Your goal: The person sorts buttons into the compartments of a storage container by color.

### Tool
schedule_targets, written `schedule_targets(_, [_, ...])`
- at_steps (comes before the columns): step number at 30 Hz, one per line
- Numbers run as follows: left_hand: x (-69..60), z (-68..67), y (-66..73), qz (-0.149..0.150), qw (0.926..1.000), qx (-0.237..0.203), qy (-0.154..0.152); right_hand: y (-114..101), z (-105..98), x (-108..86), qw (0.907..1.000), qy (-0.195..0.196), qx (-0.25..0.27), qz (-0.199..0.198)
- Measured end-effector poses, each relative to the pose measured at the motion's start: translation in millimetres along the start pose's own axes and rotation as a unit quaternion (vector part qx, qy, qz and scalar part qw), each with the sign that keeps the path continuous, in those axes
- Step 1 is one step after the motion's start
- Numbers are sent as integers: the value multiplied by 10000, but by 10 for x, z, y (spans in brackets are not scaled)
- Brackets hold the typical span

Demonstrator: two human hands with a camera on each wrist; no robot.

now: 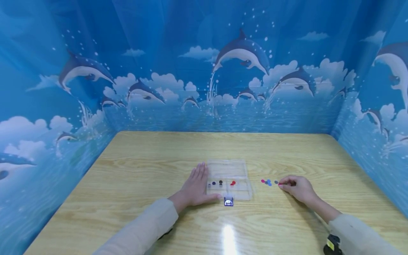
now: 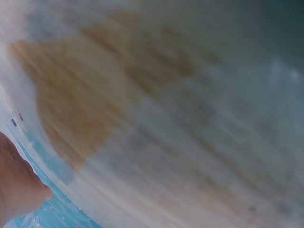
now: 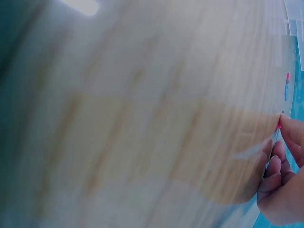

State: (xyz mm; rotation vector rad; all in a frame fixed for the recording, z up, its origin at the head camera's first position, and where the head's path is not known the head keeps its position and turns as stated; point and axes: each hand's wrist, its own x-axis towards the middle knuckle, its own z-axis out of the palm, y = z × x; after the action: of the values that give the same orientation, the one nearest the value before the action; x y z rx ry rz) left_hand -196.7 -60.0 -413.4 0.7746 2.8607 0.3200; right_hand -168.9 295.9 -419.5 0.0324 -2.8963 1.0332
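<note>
A clear plastic box (image 1: 239, 194) with its lid (image 1: 227, 168) folded back lies on the table. Dark discs (image 1: 220, 182) sit in its left part, red discs (image 1: 233, 183) nearer the middle. My left hand (image 1: 198, 187) rests along the box's left side with straight fingers, the thumb by its front edge. Only a bit of that hand (image 2: 19, 185) shows in the left wrist view. My right hand (image 1: 298, 189) pinches a small pinkish-red disc (image 3: 278, 126) between thumb and fingertips, right at the table. Left of it lie blue discs (image 1: 269, 182) and a pink disc (image 1: 262, 181).
A dark grey disc (image 1: 276, 182) lies just left of my right fingertips. The box's blue-edged clasp (image 1: 228, 201) sticks out at the front. Wood-grain table (image 1: 143, 152) surrounds everything, with a blue dolphin-print curtain (image 1: 178, 117) behind and at both sides.
</note>
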Motion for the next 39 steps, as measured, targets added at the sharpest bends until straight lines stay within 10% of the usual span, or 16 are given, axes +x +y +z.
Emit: schedule_targets(39, [-11,15,-10,57,9999,-55,74,-61,-41,7,9996,-64,-227,-148])
